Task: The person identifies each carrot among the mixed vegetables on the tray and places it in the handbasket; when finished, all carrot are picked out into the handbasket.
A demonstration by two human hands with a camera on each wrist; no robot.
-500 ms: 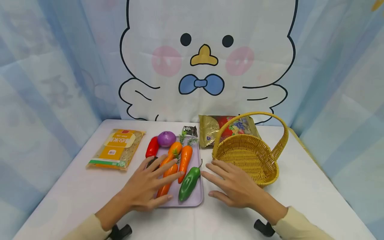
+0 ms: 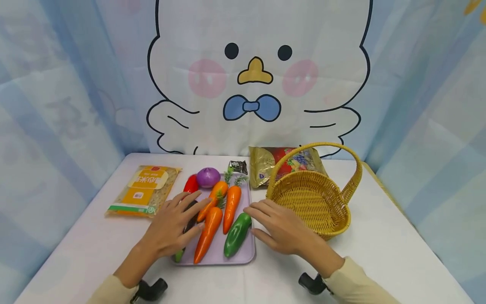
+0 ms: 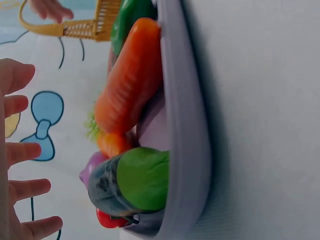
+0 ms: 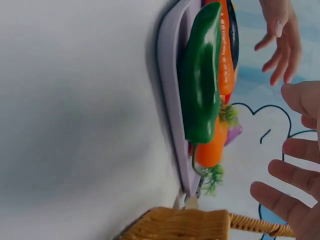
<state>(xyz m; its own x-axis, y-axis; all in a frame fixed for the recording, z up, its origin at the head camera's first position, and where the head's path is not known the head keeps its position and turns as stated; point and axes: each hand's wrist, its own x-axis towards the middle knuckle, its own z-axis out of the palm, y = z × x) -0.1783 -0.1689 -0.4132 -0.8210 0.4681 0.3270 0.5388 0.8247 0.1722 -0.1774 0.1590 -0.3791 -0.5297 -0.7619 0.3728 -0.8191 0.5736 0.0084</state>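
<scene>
Spread fingers of my left hand (image 2: 167,231) hover over the left side of a lilac tray (image 2: 248,247), partly hiding a dark eggplant (image 3: 102,187) with a green cap. Also on the tray lie several orange carrots (image 2: 208,236), a green pepper (image 2: 237,235), a purple onion (image 2: 208,177) and a red pepper (image 2: 191,184). My right hand (image 2: 281,230) is held palm down between the tray's right edge and a yellow wicker basket (image 2: 303,198), fingertips beside the green pepper. In the wrist views, both hands are raised above the vegetables and hold nothing.
A bag of grain (image 2: 144,190) lies left of the tray. Behind the basket is a gold and red package (image 2: 262,166), and a small black packet (image 2: 238,167) sits at the tray's far edge. The basket's tall handle (image 2: 355,181) arches upward. Printed curtains enclose the white table (image 2: 76,261).
Both hands have moved left. The left hand now uncovers more of the carrots and the eggplant's green end, and the right hand's fingertips have come over by the green pepper's stem.
</scene>
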